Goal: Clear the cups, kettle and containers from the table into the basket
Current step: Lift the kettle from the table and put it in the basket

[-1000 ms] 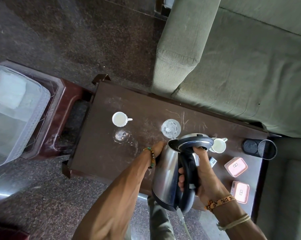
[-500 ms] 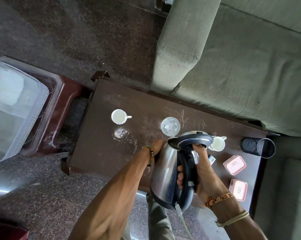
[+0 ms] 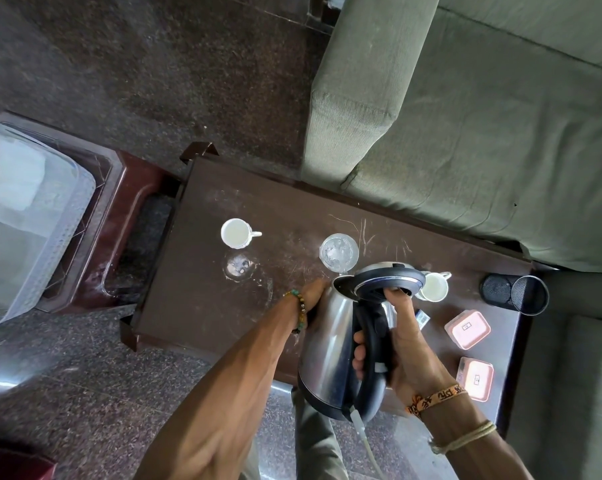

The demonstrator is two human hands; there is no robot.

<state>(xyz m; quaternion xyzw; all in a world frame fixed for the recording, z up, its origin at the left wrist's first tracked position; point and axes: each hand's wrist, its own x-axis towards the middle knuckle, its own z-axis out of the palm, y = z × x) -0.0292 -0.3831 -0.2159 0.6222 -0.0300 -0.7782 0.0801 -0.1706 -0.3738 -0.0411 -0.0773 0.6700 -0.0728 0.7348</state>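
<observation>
Where the head view looks straight down, a steel kettle (image 3: 327,344) with a black lid and handle sits at centre frame, its base showing in front of the near edge of the dark brown table (image 3: 195,306); the right hand (image 3: 407,351) grips the black handle, fingers curled round it, thumb up against the lid rim; the left hand (image 3: 315,294), a bead bracelet (image 3: 301,311) at the wrist, lies against the kettle's left flank, most of it hidden behind the body, so how its fingers lie cannot be told; a pale cord (image 3: 360,427) trails from the kettle's base; on the table, a white cup (image 3: 235,233) stands upright toward the left end, a small clear glass piece (image 3: 239,266) just beside it on the near side; a clear glass (image 3: 338,252) stands just beyond the kettle's spout; a second white cup (image 3: 434,287) sits just right of the lid; right of the right hand, a pink container (image 3: 467,329) and a second pink container (image 3: 475,379) lie flat, near each other but apart; a black mesh holder (image 3: 514,294) lies on its side at the right end; the white basket (image 3: 67,216) rests on a maroon stool (image 3: 133,188) off the table's left end, well apart from the kettle; a green sofa (image 3: 466,133) runs along the table's far side.
</observation>
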